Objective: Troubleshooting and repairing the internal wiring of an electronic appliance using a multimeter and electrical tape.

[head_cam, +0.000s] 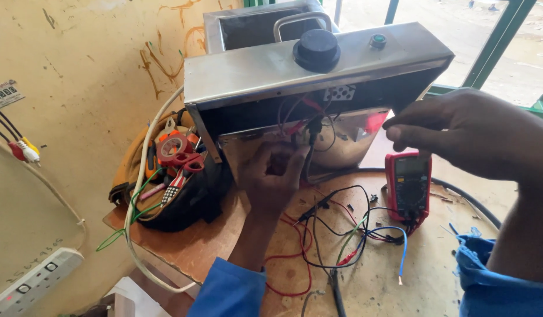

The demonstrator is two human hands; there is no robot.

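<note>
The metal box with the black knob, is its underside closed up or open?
Open. The metal box lies tipped on its side on the table, its wiring exposed, and the left hand reaches into it.

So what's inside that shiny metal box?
The open underside of the metal box shows red and black wires and a small white connector block. The left hand reaches in and covers some wiring; deeper parts are too dark to see.

My head camera looks down and forward, close over my workbench (pixel 224 246), toward the metal appliance (pixel 295 76) against the wall and window.
</note>
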